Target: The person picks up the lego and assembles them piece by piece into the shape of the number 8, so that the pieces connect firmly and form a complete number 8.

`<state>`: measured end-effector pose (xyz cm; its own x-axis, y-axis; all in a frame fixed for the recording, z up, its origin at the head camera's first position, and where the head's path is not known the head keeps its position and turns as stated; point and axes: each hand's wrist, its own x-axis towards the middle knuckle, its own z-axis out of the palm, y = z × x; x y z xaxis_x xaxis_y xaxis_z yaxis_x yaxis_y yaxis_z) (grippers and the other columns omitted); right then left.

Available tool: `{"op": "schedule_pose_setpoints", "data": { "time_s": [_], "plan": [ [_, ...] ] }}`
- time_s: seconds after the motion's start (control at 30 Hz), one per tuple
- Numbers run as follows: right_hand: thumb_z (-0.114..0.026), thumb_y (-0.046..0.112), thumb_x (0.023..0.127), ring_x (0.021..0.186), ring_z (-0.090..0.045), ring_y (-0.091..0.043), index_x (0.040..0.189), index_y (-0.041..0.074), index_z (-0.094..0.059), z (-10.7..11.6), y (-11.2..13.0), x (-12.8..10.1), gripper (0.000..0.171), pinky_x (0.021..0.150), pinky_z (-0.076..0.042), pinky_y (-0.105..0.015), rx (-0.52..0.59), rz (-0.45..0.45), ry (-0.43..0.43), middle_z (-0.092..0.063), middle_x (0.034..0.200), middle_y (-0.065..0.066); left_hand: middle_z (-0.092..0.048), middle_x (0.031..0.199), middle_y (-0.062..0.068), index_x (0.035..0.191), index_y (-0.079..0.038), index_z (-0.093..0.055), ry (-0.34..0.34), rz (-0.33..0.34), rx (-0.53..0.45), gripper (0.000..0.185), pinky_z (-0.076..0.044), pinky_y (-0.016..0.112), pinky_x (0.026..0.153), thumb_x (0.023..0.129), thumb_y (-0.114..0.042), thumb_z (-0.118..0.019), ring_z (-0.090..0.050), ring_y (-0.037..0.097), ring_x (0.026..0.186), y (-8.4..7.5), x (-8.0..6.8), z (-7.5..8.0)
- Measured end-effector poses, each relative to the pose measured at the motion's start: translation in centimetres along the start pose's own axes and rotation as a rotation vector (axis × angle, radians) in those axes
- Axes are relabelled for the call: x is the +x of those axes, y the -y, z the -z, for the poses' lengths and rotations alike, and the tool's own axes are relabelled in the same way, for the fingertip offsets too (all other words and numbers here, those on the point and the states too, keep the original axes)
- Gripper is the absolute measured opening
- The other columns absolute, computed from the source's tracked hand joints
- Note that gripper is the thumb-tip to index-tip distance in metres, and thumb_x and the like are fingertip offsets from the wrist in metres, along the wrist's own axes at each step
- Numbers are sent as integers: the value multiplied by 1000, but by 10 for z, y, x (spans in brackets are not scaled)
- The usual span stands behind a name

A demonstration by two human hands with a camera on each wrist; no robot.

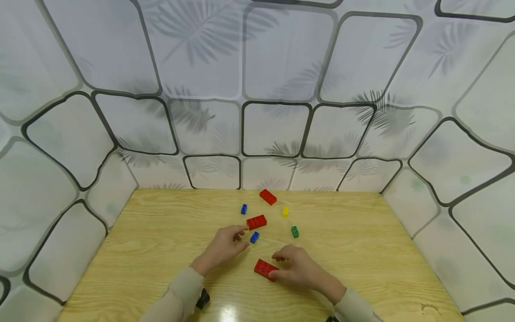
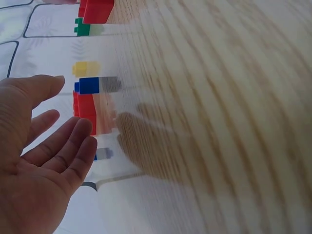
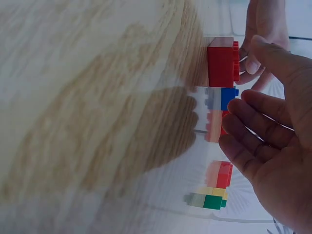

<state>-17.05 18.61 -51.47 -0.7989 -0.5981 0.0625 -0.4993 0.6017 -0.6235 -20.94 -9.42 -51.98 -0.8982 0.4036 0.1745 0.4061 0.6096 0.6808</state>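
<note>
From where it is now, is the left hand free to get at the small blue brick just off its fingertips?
Probably yes. The left hand is open and holds nothing, and the small blue brick lies right beside its fingertips on bare table, with nothing between them.

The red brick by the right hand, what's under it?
The red brick lies flat on the wooden table, with only the tabletop under it. The right hand touches its near end, fingers relaxed. Whatever lies beneath the hand itself is hidden.
</note>
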Motion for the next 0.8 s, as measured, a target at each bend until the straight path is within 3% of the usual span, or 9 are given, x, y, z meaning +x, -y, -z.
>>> {"op": "schedule_pose_setpoints", "data": {
  "time_s": [0.27, 0.8],
  "plan": [
    [-83, 50, 88, 96, -61, -2, 118, 11, -77, -1, -2, -2, 50, 86, -53, -25, 9, -53, 63, -73, 109, 5, -74, 116, 16, 139, -1, -64, 54, 39, -19, 47, -60, 45, 88, 96, -15, -77, -69, 26, 100, -3, 3, -3],
    [-85, 46, 88, 98, -61, 0, 116, 14, -77, -2, -2, 1, 43, 90, -55, -27, -48, -37, 103, -73, 108, 10, -74, 115, 14, 140, -3, -65, 58, 38, 0, 46, -57, 41, 86, 97, -16, -78, -66, 22, 97, 3, 11, -9]
  ]
}}
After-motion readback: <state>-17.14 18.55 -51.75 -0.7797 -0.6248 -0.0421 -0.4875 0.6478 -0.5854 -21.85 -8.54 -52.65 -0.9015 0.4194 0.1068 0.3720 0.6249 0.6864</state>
